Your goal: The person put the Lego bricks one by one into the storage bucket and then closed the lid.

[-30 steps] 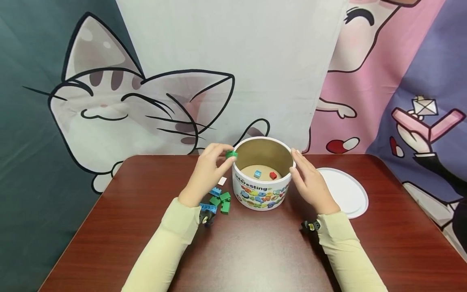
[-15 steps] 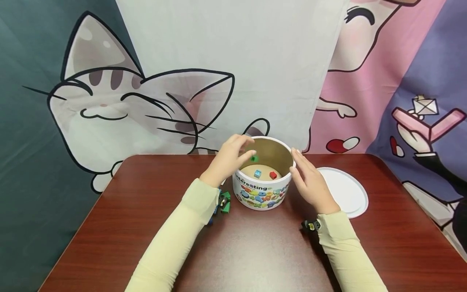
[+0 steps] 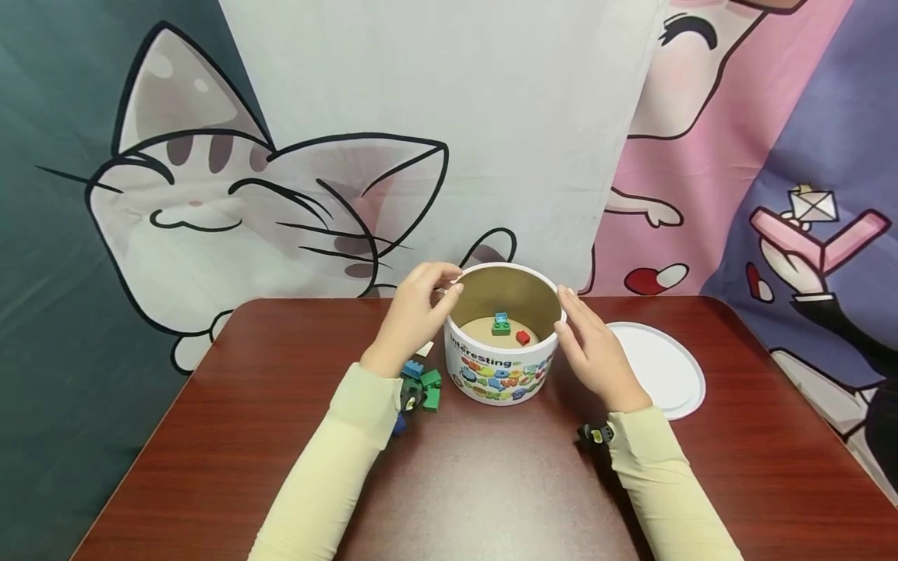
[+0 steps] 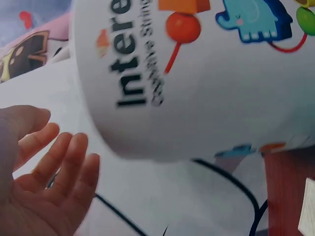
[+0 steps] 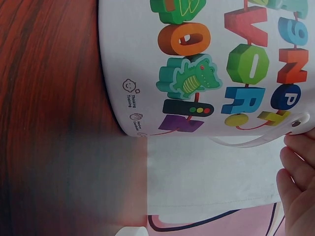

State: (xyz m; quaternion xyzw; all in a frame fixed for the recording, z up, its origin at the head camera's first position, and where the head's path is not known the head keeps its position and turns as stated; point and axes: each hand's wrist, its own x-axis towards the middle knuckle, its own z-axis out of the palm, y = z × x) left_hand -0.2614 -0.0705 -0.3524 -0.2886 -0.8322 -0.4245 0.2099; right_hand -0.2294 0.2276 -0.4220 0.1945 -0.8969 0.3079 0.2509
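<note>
A white printed bucket [image 3: 501, 383] stands upright on the table, its top uncovered. On its floor are a green brick [image 3: 501, 329], a light blue brick [image 3: 501, 317] right behind it, and a red brick [image 3: 522, 337]. My left hand [image 3: 412, 318] is at the left rim with fingers loosely bent; the left wrist view shows the hand [image 4: 54, 182] holding nothing, beside the bucket's wall. My right hand [image 3: 596, 354] rests its fairly straight fingers against the right side of the rim. Below my left wrist lie several green bricks [image 3: 431, 400] and blue bricks [image 3: 412, 369], partly hidden by the wrist camera.
A round white lid [image 3: 662, 370] lies to the right of the bucket, partly behind my right hand. A small white piece [image 3: 425, 350] lies left of the bucket. The brown table [image 3: 210, 436] ends at a cartoon-printed cloth [image 3: 526, 117] behind it.
My left hand moved right over the bucket and let go of the green brick, which dropped inside. It has since drawn back left to the rim. The right hand stayed put.
</note>
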